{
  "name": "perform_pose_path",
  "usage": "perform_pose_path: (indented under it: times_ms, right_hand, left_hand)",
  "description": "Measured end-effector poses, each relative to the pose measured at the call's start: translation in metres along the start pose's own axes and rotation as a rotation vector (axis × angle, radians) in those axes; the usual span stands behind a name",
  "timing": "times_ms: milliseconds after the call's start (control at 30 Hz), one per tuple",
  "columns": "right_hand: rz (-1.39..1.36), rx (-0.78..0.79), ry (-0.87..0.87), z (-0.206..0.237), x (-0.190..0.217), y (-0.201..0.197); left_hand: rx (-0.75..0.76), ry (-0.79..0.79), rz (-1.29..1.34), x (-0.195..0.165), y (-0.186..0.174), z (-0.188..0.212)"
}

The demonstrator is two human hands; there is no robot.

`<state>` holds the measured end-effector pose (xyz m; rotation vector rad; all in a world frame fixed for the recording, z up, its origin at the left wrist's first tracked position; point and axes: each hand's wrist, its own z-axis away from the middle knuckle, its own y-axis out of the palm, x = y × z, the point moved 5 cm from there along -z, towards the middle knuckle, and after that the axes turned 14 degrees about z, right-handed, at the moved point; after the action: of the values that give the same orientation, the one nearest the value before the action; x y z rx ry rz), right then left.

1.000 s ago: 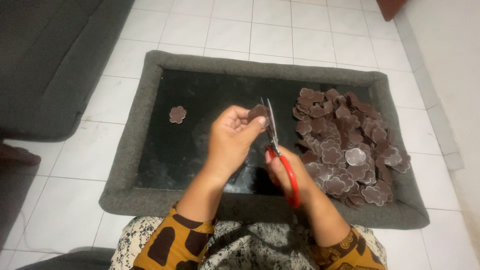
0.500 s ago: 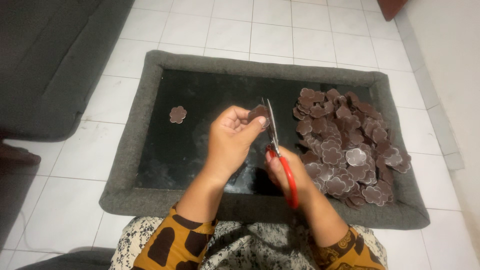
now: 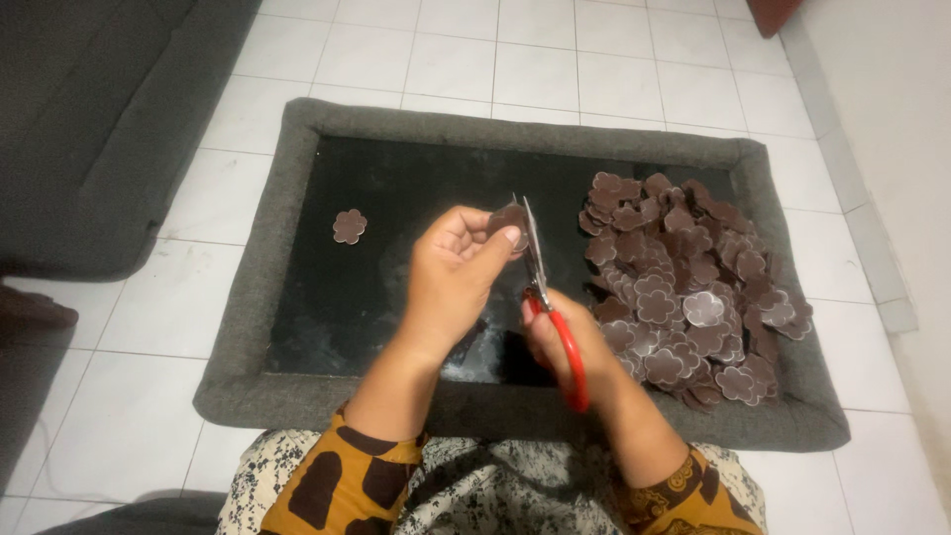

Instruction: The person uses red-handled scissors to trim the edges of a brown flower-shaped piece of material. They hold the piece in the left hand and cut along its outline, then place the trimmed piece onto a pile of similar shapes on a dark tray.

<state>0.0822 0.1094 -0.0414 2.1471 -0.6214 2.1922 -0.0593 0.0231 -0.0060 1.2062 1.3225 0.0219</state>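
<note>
The left hand (image 3: 458,275) pinched a small brown flower-shaped piece (image 3: 508,220) between thumb and fingers, held above the middle of the black mat (image 3: 416,198). The right hand (image 3: 565,342) was closed around the red handles of the scissors (image 3: 540,287), blades pointing up against that piece; whether the blades were biting in, I couldn't tell. A heap of brown flower cutouts (image 3: 684,287) crowded the mat's right edge. One lone cutout (image 3: 349,226) lay near the left edge, with bare mat around it. The grey padded rim (image 3: 248,287) framed everything. The right hand's fingers were mostly hidden under the handles.
</note>
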Motion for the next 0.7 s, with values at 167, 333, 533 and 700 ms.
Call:
perform_pose_path:
  times_ms: [167,333,533,700]
  right_hand:
    - [0.055,-0.011,-0.035,0.001,0.007,-0.002]
    - [0.029,-0.017,-0.026,0.0,0.004,-0.003]
    - [-0.015,0.005,-0.009,0.0,-0.003,-0.003]
    - [0.008,0.014,-0.014,-0.002,-0.005,-0.005]
  left_hand:
    - [0.001,-0.029,0.01,0.003,0.002,0.002]
    - [-0.001,-0.012,0.026,0.003,0.002,0.001]
    - [0.036,0.007,0.005,0.0,0.001,0.001]
    - [0.033,0.009,0.036,-0.004,0.0,-0.001]
